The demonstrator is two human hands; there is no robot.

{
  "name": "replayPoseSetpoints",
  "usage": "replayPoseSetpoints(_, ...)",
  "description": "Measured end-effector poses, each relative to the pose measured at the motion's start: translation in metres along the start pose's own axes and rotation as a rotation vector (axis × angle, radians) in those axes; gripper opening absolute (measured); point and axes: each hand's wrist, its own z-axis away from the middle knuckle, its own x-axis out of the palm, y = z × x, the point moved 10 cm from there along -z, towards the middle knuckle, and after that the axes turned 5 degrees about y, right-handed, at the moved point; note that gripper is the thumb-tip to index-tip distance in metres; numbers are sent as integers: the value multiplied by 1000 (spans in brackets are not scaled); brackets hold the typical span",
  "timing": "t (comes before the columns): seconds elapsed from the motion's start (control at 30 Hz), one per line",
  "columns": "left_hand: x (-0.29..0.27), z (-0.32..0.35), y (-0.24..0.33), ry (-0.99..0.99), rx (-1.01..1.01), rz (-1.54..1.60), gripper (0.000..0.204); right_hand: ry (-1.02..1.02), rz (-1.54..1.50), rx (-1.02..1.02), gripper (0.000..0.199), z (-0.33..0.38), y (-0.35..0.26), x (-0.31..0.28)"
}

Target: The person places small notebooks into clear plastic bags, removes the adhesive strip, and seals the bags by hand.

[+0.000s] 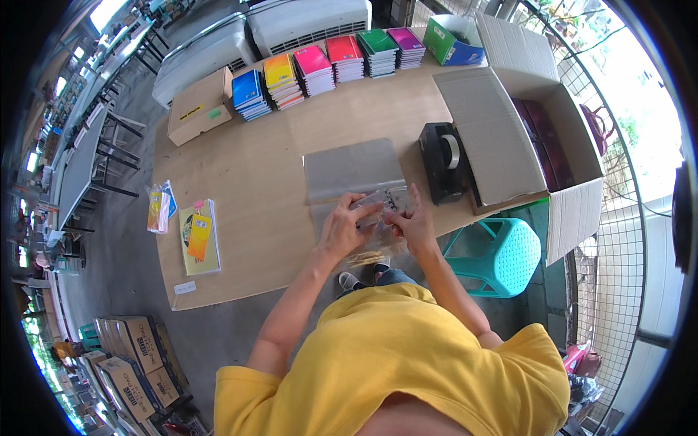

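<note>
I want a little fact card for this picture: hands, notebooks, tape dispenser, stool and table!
Left hand: pinching clear plastic
Right hand: pinching it too
Notebooks: six stacks; blue, yellow, pink, red, green, purple
Tape dispenser: black, beside the open cardboard box
Stool: turquoise, right of the person
Table: light brown

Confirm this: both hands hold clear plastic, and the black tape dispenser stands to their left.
The left hand and right hand do hold clear plastic, but the head view shows the black tape dispenser to their right, not left.
</note>
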Motion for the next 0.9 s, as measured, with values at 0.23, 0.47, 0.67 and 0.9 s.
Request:
replayPoseSetpoints(0.23,7,-5,-14,-56,-61,60,51,20,-3,-226,94,-3,23,-4)
replayPoseSetpoints(0.47,-2,-12,-25,-7,-110,82,73,43,628,-371,97,-41,50,-17)
replayPoseSetpoints(0.67,22,31,47,-162,400,58,70,-308,-250,326,85,-19,79,-12)
replayPoseSetpoints(0.9,-37,51,-18,190,17,1,111,-366,497,-513,91,106,-188,-23)
